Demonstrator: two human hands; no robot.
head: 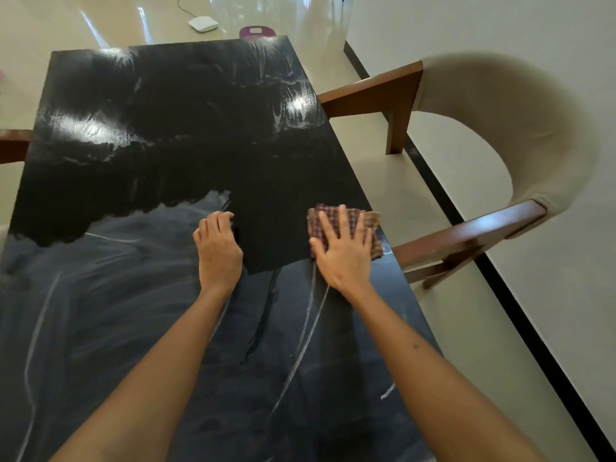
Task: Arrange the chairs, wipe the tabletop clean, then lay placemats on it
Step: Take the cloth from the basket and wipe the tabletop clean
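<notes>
A glossy black tabletop [160, 135] fills most of the view, streaked with wipe marks. My right hand [343, 251] lies flat, fingers spread, pressing a folded checked cloth [363, 221] against the table near its right edge. My left hand [218, 248] rests on the tabletop beside it, fingers curled down, holding nothing. A chair [500, 135] with a beige curved back and brown wooden arms stands at the table's right side, its arms reaching under the edge.
A white wall with a black skirting line [520, 315] runs along the right behind the chair. Part of another wooden chair arm [13, 145] shows at the left edge. On the floor beyond the table lie a white device [203, 24] and a purple object [256, 32].
</notes>
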